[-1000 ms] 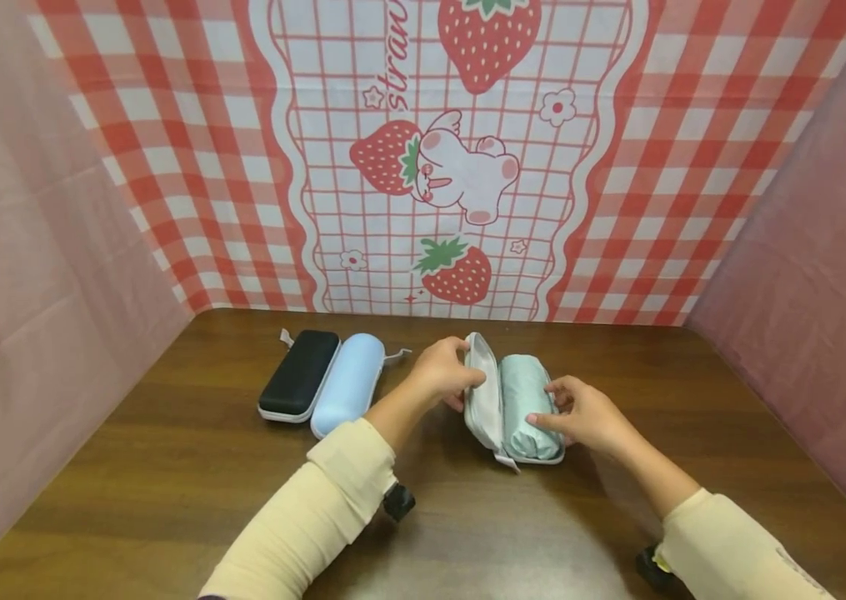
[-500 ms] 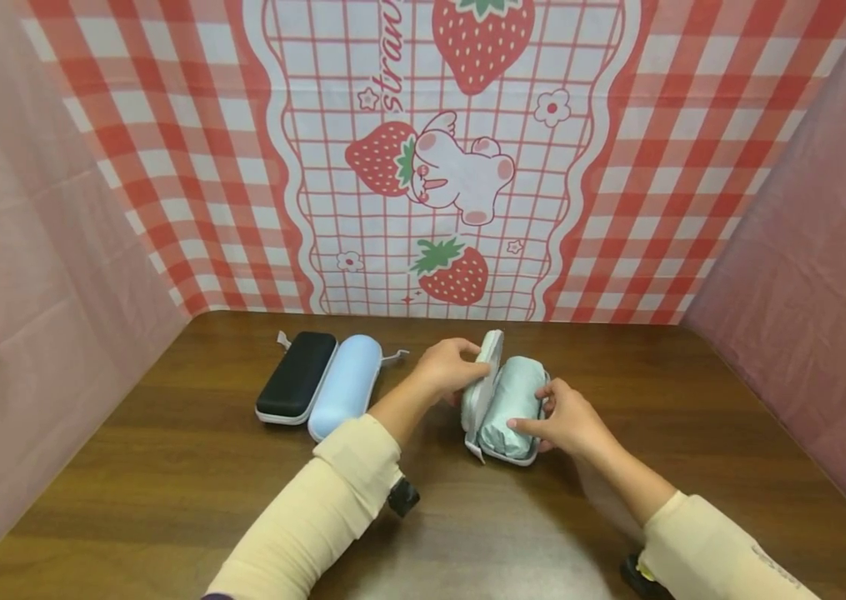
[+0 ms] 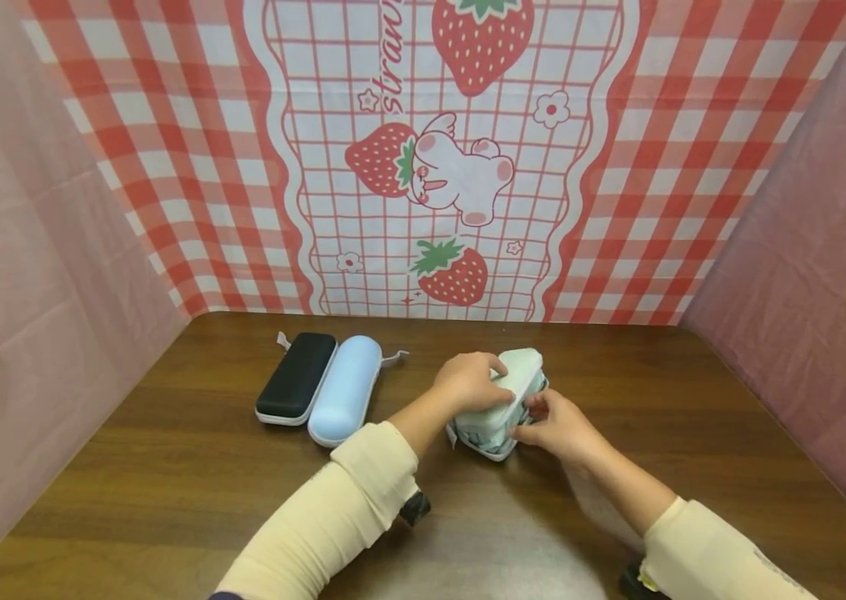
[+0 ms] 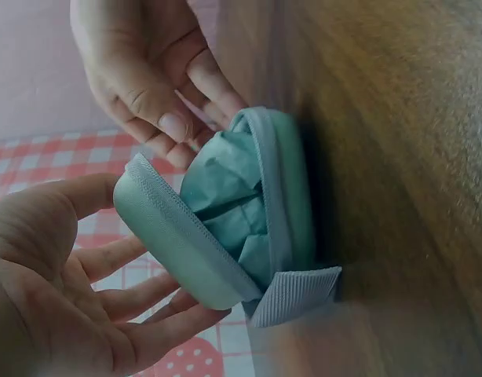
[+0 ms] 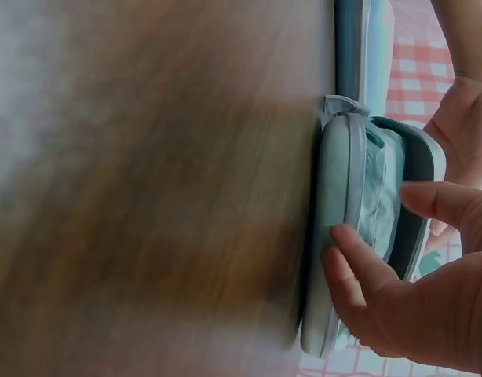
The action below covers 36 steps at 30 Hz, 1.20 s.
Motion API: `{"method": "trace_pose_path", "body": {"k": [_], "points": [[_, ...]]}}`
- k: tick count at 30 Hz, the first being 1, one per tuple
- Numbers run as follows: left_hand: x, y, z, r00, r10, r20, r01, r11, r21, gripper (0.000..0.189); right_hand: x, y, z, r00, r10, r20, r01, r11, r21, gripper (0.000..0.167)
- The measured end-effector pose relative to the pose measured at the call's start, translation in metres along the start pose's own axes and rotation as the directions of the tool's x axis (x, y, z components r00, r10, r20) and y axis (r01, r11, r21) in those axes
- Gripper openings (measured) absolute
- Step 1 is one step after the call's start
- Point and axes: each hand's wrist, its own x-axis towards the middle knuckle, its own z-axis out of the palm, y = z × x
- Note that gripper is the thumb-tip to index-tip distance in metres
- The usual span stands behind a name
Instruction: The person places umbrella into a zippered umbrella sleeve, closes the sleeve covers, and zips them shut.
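A pale green zip case [image 3: 520, 367] stands on the table with its lid partly lowered. Inside it lies a rolled, crinkled green fabric bundle [image 4: 225, 177], seen through the gap at the end. My left hand [image 3: 471, 382] lies over the outside of the lid, its fingers extended against the shell [image 4: 166, 243]. On the other side, my right hand [image 3: 561, 427] holds the case at its open edge, with the fingers on the lower shell [image 5: 332, 173] and the thumb near the bundle. A grey ribbed tab [image 4: 296, 297] sticks out at the hinge corner.
To the left lie a black zip case [image 3: 297, 375] and a light blue zip case [image 3: 347, 387], side by side. A red-and-white checked cloth [image 3: 205, 125] hangs behind the brown wooden table [image 3: 167, 500], with pink cloth [image 3: 805, 250] at the sides.
My left hand has swung the lid rightward and down over the bundle. The case has turned and shifted slightly left, and my right hand has stayed at its right edge.
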Motion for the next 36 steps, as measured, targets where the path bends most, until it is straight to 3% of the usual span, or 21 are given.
{"method": "trace_pose_path", "body": {"k": [4,6,11,19,25,29,33,36], "points": [[0.001,0.005,0.006,1.000,-0.009,0.012,0.008,0.996,0.093,0.046,-0.002,0.002,-0.002,0.998,0.060,0.037,-0.067,0.967,0.245,0.061],[0.000,0.008,0.008,1.000,-0.012,0.010,0.010,0.992,0.122,0.047,-0.001,0.003,-0.004,0.997,0.068,0.039,-0.077,0.955,0.288,0.064],[-0.002,0.011,0.012,1.000,-0.010,0.000,0.009,0.985,0.173,0.049,0.004,0.003,-0.012,0.993,0.104,0.060,-0.119,0.924,0.362,0.070],[-0.004,0.015,0.016,1.000,-0.018,0.001,0.017,0.974,0.225,0.050,0.008,0.002,-0.013,0.976,0.188,0.109,-0.217,0.844,0.490,0.077],[-0.009,0.022,0.028,0.998,0.044,-0.048,-0.024,0.931,0.365,0.050,0.010,0.002,-0.008,0.981,0.174,0.086,-0.194,0.848,0.494,0.074],[-0.013,0.025,0.035,0.994,0.080,-0.073,-0.043,0.910,0.412,0.045,0.011,0.002,-0.007,0.976,0.203,0.081,-0.216,0.836,0.505,0.078],[-0.010,0.016,0.028,0.995,0.101,-0.027,-0.085,0.930,0.357,0.040,0.017,0.002,-0.006,0.967,0.230,0.107,-0.252,0.821,0.512,0.079],[-0.003,0.005,0.015,0.992,0.125,0.031,-0.128,0.980,0.152,0.034,0.018,0.004,-0.011,0.960,0.249,0.124,-0.277,0.808,0.520,0.084]]}}
